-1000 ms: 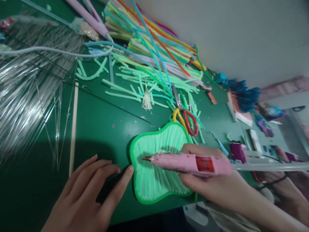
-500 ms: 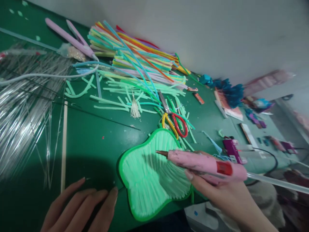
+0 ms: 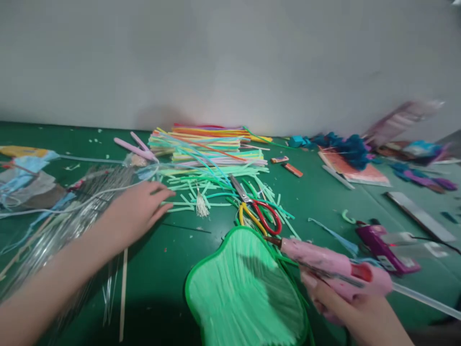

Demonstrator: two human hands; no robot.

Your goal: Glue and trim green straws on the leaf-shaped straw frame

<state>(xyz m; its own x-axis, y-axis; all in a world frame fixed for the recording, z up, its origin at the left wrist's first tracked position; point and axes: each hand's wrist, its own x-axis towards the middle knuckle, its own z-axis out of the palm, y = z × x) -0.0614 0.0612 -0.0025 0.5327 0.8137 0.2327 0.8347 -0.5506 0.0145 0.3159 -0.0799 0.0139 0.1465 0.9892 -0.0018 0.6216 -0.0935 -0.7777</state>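
Observation:
My right hand [image 3: 345, 302] grips a pink hot glue gun [image 3: 320, 257] with a clear glue stick in its back. Its nozzle points left, just above the top edge of a green wavy-edged panel [image 3: 245, 283] made of fuzzy pipe cleaners. My left hand [image 3: 140, 209] is stretched out with fingers apart at the left ends of cut mint-green pipe cleaners [image 3: 187, 204]; whether the fingertips touch them I cannot tell. Scissors [image 3: 257, 206] with one red and one yellow handle lie beyond the panel. A cream tassel [image 3: 201, 204] rests among the cut pieces.
Bundled coloured pipe cleaners [image 3: 209, 144] lie by the wall. Under my left arm are thin wires [image 3: 90, 206], a wooden stick [image 3: 123, 298] and a white cord [image 3: 72, 209]. A pink flat iron [image 3: 135, 148] sits back left. To the right is a purple box [image 3: 387, 250] with a cable.
The view has tilted up toward the wall. My left hand has moved forward from the table's front to the cut pipe cleaners. The glue gun has shifted from over the panel's middle to its upper edge.

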